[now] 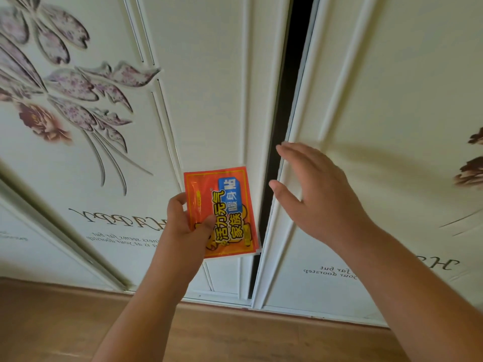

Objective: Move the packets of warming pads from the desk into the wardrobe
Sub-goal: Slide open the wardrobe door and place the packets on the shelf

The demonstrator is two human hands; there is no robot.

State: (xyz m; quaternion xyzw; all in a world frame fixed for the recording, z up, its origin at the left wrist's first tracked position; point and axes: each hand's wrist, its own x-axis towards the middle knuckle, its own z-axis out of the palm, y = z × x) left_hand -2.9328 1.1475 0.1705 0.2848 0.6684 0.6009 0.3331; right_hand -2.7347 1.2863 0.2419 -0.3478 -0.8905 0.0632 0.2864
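Observation:
My left hand (183, 220) grips an orange-red packet of warming pads (224, 207) by its lower left corner, thumb across the front, holding it up before the wardrobe's left door (209, 100). My right hand (316, 194) is held flat with straight fingers in front of the edge of the right door (392, 100); whether it touches the door cannot be told. Between the two white doors runs a narrow dark gap (285, 105) into the wardrobe. The packet sits just left of that gap.
The wardrobe doors are cream panels with raised mouldings, flower decals (65, 82) and script lettering. A wooden floor (235, 335) runs along the base of the doors. The desk is not in view.

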